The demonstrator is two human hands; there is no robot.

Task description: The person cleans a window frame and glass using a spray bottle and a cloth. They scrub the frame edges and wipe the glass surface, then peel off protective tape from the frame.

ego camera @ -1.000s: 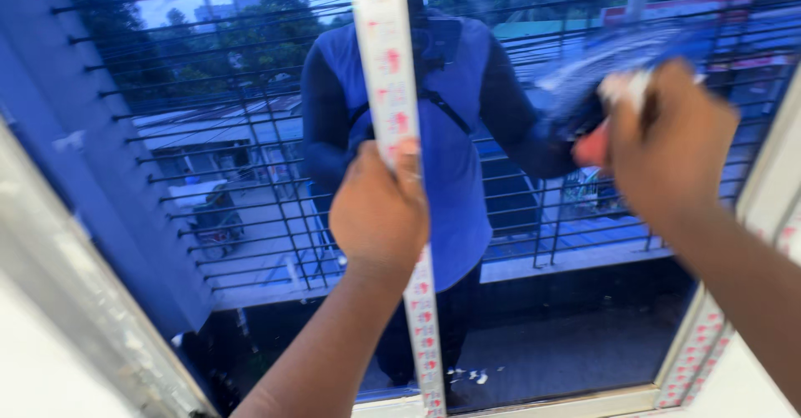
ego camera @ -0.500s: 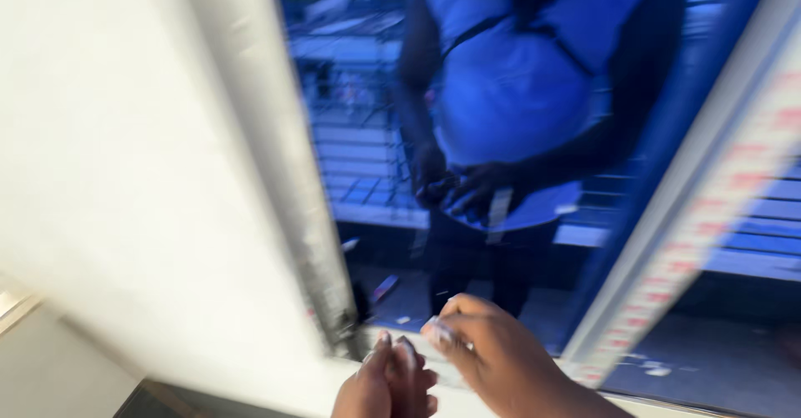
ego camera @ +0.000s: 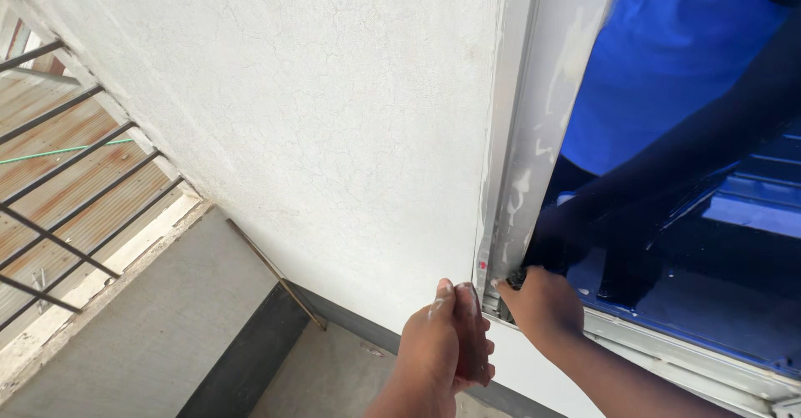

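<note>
Left hand closed on small reddish object, right hand pinching dark bit at window frame lower corner beside white wall; frame likely stiff, sharp-edged: hold flat faces.

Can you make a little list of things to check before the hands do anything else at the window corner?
1. Right hand at the bottom corner of the window frame: ok.
2. Left hand close beside that corner: ok.
3. Dark thing at the right fingertips held firmly: cannot tell.
4. Left hand free of any tool: cannot tell.
5. Glass in view: ok.
6. White wall smooth: not ok, fine cracks.
</note>
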